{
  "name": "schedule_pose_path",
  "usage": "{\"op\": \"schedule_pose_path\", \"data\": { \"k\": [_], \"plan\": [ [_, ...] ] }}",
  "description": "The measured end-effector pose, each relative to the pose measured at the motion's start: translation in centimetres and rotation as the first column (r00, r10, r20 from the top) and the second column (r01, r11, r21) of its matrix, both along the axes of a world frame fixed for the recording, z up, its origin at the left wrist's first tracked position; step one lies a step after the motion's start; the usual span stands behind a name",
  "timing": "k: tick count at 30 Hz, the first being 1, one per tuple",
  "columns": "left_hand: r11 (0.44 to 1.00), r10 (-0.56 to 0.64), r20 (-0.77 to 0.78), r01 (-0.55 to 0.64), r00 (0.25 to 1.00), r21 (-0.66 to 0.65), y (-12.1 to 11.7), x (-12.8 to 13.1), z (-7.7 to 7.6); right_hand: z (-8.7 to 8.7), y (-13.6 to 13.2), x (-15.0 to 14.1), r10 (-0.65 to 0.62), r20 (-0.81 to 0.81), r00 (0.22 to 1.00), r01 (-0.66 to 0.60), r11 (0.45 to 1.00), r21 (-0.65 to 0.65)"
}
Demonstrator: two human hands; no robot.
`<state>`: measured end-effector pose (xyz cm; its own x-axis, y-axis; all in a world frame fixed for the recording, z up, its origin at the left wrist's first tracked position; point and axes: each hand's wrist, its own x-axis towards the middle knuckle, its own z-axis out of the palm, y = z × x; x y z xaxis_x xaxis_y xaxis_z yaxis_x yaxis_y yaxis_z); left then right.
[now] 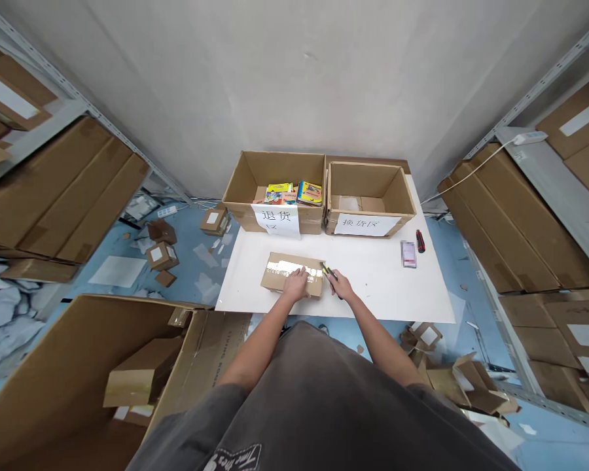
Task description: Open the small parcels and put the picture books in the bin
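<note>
A taped cardboard box (271, 278) lies on the white tabletop in front of me, with a white label and shiny tape across its top. My left hand (296, 283) holds it from above, fingers over the label's right part. At the box's right end, my right hand (341, 286) grips a yellow-and-black utility knife (328, 270). The knife's tip is at the box's upper right corner; whether the blade touches the cardboard I cannot tell.
Behind stand two open cartons with paper signs: the left carton (235, 212) contains colourful packs (310, 191), the right carton (405, 219) a pale item. A phone (408, 254) and red-black cutter (420, 241) lie rightward. A large open carton (93, 320) stands lower left; boxed shelves flank both sides.
</note>
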<state>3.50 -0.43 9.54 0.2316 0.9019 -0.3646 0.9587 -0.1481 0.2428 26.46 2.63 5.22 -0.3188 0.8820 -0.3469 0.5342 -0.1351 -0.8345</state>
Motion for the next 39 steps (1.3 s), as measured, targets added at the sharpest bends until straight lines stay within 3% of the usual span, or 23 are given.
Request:
{"op": "schedule_pose_path", "data": {
  "k": [2, 5, 9, 13, 20, 26, 30, 34, 39],
  "plan": [
    [0.999, 0.034, -0.007, -0.034, 0.999, -0.034, 0.1, 0.2, 0.0, -0.3, -1.8, 0.8, 0.052, -0.025, 0.998, -0.053, 0.997, -0.062],
    [0.995, 0.078, -0.028, -0.079, 0.997, -0.055, 0.6, 0.5, 0.2, -0.5, -3.5, 1.1, 0.003, -0.022, 1.000, -0.005, 0.995, -0.100],
    [0.991, 0.098, -0.060, -0.103, 0.993, -0.083, 1.0, 0.8, 0.6, -0.3, -4.1, 1.4, -0.041, -0.038, 0.998, 0.034, 0.984, -0.176],
    [0.987, 0.110, -0.084, -0.118, 0.990, -0.105, 1.1, 0.9, 0.8, -0.1, -4.1, 1.9, -0.002, -0.112, 0.994, -0.027, 0.967, -0.252],
    [0.989, 0.095, -0.107, -0.105, 0.990, -0.100, 1.1, 0.9, 0.6, -1.2, -6.4, 0.9, -0.083, -0.183, 0.980, 0.023, 0.950, -0.311],
    [0.985, 0.042, -0.119, -0.061, 0.992, -0.161, 1.7, 0.6, 1.0, -1.2, -7.1, 1.5, -0.066, -0.154, 0.986, 0.019, 0.956, -0.293],
    [0.986, 0.087, -0.058, -0.094, 0.995, -0.138, 3.4, -0.4, 1.4, -0.5, -6.8, 3.2, -0.123, -0.085, 0.989, 0.098, 0.962, -0.256],
    [0.995, 0.099, -0.083, -0.099, 0.992, -0.004, 5.2, -1.1, 0.4, 0.8, -6.4, 3.8, -0.130, -0.068, 0.989, 0.114, 0.973, -0.200],
    [0.995, 0.099, -0.101, -0.101, 0.990, -0.022, 5.9, -2.0, -1.0, 2.3, -5.5, 2.9, -0.039, 0.135, 0.990, 0.046, 0.998, -0.046]
  ]
}}
